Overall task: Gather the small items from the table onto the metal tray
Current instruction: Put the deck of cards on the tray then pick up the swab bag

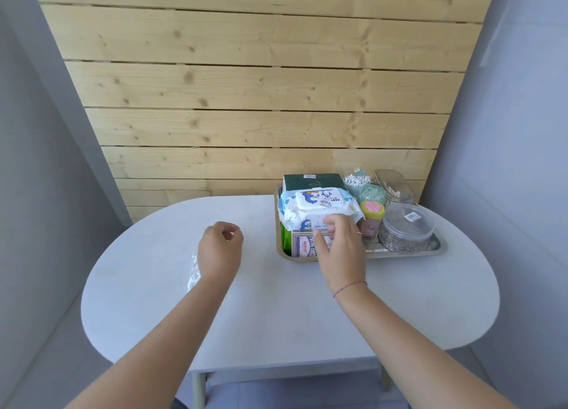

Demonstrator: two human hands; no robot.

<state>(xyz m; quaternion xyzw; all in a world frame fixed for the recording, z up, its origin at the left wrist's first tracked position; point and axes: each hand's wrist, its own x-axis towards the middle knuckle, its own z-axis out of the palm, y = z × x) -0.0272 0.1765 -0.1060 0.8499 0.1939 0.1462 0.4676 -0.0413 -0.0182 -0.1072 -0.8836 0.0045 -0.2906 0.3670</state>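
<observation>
Right grip [335,239] rests fingers on wipes pack [316,212], apparently touching rather than clasping it; pack lies atop boxes in metal tray [408,252]. Left grip [219,248] loosely curled, empty, above white surface [276,301].

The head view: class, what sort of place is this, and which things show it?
Probably a corner of a home, though that is a guess. A small rounded white table stands against a pine plank wall, and a metal tray holds household items: baby wipes and cotton swabs.
</observation>
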